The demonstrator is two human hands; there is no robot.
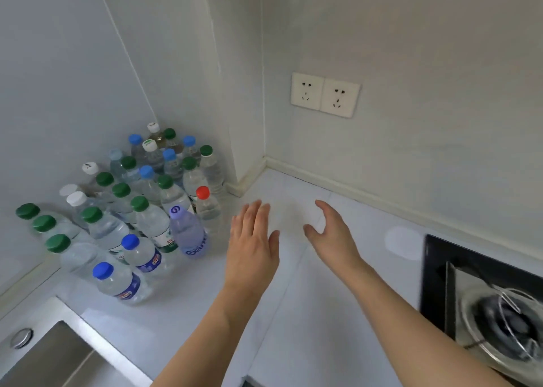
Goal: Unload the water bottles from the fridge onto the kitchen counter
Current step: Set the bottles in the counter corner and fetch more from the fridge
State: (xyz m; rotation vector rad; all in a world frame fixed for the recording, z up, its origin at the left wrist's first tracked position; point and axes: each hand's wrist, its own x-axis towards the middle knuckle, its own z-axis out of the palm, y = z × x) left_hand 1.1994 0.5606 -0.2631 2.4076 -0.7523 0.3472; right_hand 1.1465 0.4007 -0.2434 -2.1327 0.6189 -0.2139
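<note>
Now: both hands empty beside the unloaded bottles.
Upright clear plastic water bottles (152,222) stand on the pale table (205,298), left of the left hand (252,245); right hand (332,234) farther; all fingers (258,210) straight, holding nothing.

Both my hands hover empty over the kitchen counter (182,307), beside the unloaded bottles.

My left hand (252,239) and right hand (330,234) are spread with straight fingers, holding nothing. Left of them the water bottles (132,204) stand packed in the corner, a lilac bottle (188,231) and a red-capped bottle (207,207) nearest my left hand. I see a sink (50,354) lower left, a gas hob (484,307) right and wall sockets (324,94) above.
</note>
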